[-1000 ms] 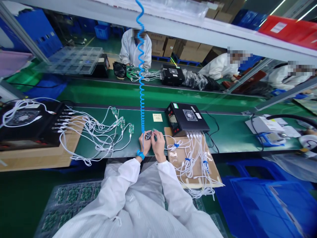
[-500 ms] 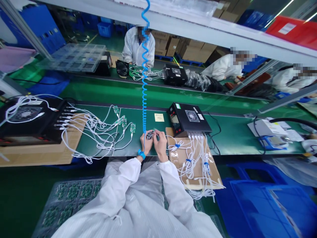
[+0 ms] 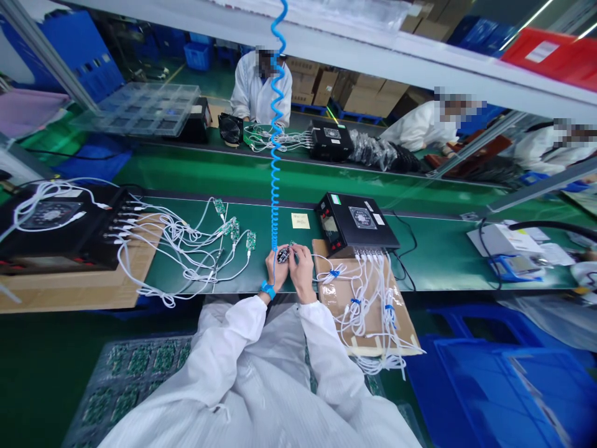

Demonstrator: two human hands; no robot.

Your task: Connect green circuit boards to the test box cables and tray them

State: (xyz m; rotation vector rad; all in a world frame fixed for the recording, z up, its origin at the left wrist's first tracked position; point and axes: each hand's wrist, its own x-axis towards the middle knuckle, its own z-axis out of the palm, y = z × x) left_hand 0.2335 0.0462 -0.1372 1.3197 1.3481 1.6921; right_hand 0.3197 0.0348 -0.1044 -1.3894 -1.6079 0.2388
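Note:
My left hand [image 3: 275, 271] is closed around a small circuit board [image 3: 283, 254], just above the front of the green bench. My right hand [image 3: 303, 269] pinches at the board's right side, its fingertips close together. A white cable [image 3: 319, 257] runs from the right up to that hand; whether its plug is in the fingers is hidden. A bit of green shows at the fingertips, too small to name. Around my left wrist sits a blue wrist strap [image 3: 267, 289], with a blue coiled cord [image 3: 275, 211] rising above it.
At right stands a black tester box [image 3: 357, 221], its white cables bundled over cardboard [image 3: 373, 320]. Another black box [image 3: 56, 224] is at left, wired to several green boards [image 3: 251, 241]. A yellow note [image 3: 300, 221] lies ahead. Below is a tray of boards [image 3: 116, 379]. Co-workers sit opposite.
Both hands stay in nearly the same place with the circuit board, which looks slightly turned. The blue cord has swayed a little to the right.

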